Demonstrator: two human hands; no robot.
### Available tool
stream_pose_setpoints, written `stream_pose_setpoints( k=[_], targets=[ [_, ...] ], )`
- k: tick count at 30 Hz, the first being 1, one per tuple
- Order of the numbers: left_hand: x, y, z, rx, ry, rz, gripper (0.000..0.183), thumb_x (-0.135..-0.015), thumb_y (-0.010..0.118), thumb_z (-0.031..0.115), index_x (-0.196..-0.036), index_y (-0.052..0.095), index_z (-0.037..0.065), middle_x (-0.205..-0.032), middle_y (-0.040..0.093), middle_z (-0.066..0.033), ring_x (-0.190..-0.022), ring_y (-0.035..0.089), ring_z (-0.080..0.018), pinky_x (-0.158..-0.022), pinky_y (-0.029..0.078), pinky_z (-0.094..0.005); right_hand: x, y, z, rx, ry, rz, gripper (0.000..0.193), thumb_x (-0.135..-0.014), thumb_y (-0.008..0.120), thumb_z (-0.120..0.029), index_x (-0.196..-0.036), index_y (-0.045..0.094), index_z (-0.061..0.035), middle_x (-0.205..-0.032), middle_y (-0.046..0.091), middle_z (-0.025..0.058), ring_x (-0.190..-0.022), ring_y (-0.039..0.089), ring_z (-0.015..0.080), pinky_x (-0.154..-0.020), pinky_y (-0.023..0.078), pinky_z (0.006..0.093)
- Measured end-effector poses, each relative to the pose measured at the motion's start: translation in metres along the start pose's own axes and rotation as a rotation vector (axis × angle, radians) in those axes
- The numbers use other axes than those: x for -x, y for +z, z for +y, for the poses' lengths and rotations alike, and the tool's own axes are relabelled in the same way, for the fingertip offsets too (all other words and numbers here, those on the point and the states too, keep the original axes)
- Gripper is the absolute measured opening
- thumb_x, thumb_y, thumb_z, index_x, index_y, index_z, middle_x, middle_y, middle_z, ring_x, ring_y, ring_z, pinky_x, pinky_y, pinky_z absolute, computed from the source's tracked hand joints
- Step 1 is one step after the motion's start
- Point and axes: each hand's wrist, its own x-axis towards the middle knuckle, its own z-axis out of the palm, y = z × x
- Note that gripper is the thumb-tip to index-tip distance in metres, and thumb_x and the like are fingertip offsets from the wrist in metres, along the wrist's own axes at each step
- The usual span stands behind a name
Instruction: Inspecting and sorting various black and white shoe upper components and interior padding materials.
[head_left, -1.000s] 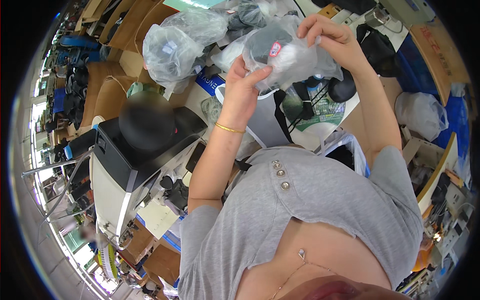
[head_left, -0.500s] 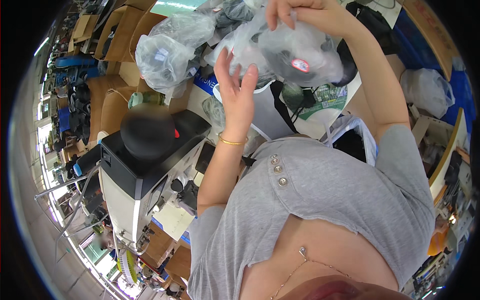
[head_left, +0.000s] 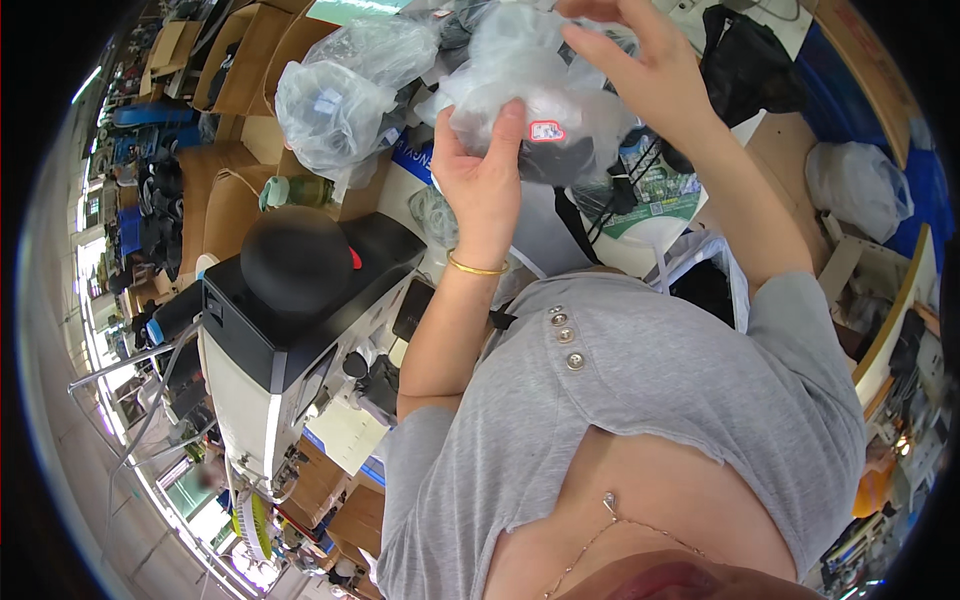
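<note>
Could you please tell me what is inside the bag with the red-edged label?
Inside the bag, something dark shows below something pale, neither clear enough to name; the cloudy plastic and left hand hide the rest.

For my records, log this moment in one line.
left hand: touching plastic bag; right hand: open, near bag; red-bordered label: on bag

Clear plastic bag (head_left: 585, 110): dark contents veiled by film, kind indeterminable. Red-edged label (head_left: 546, 131): print too small to read. Left hand (head_left: 482, 168): fingers partly hidden by the bag; firmness of hold unclear. Right hand (head_left: 655, 65): cut by top edge. Tabletop (head_left: 397, 198): largely covered. Black rounded form (head_left: 292, 260): upper part blurred. Background person (head_left: 212, 474), lower left: blurred.
</note>
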Motion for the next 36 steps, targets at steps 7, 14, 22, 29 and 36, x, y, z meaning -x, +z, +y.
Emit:
stream_pose_setpoints(
  k=[7,14,22,29,36],
  targets=[
    [0.002,-0.002,-0.005,-0.048,0.146,0.114,0.031,-0.086,0.070,0.011,-0.107,0.051,-0.001,-0.099,0.063,-0.0076,-0.087,0.057,-0.0104,-0.078,0.047,-0.0242,0.040,0.014,-0.003,0.112,0.035,-0.116,0.024,-0.079,0.072,-0.018,-0.094,0.061,-0.0026,-0.097,0.060,0.0017,-0.095,0.057,0.0140,-0.079,0.044,0.0265],
    [0.007,0.000,-0.004,-0.001,0.139,0.138,0.032,-0.087,0.068,0.008,-0.110,0.048,-0.001,-0.099,0.062,-0.0068,-0.088,0.057,-0.0099,-0.079,0.046,-0.0241,0.044,0.016,-0.008,-0.143,0.244,-0.123,0.014,-0.081,0.067,-0.009,-0.092,0.061,-0.0032,-0.101,0.063,0.0027,-0.100,0.057,0.0143,-0.092,0.040,0.0279],
    [0.009,-0.005,0.002,0.080,-0.003,-0.046,0.055,-0.080,0.071,0.004,-0.123,0.038,0.000,-0.114,0.054,-0.0104,-0.099,0.055,-0.0155,-0.084,0.046,-0.0279,0.044,0.018,-0.003,-0.276,0.361,-0.114,0.014,-0.086,0.064,-0.009,-0.097,0.061,-0.0004,-0.100,0.061,0.0009,-0.094,0.055,0.0078,-0.084,0.043,0.0231],
    [0.007,-0.010,-0.008,0.085,-0.060,-0.141,0.068,-0.072,0.075,0.000,-0.128,0.035,0.002,-0.121,0.050,-0.0111,-0.108,0.053,-0.0191,-0.093,0.044,-0.0319,0.045,0.022,0.002,-0.276,0.379,-0.112,0.014,-0.087,0.063,-0.008,-0.099,0.061,0.0002,-0.098,0.061,0.0013,-0.090,0.055,0.0068,-0.081,0.044,0.0219],
    [0.003,-0.012,-0.008,0.188,-0.181,-0.168,0.063,-0.072,0.074,0.000,-0.126,0.040,0.001,-0.117,0.055,-0.0109,-0.105,0.056,-0.0193,-0.093,0.045,-0.0314,0.045,0.026,0.007,-0.347,0.447,-0.043,0.018,-0.085,0.067,-0.017,-0.094,0.065,-0.0017,-0.084,0.063,0.0000,-0.078,0.055,0.0061,-0.070,0.044,0.0217]
  ],
)
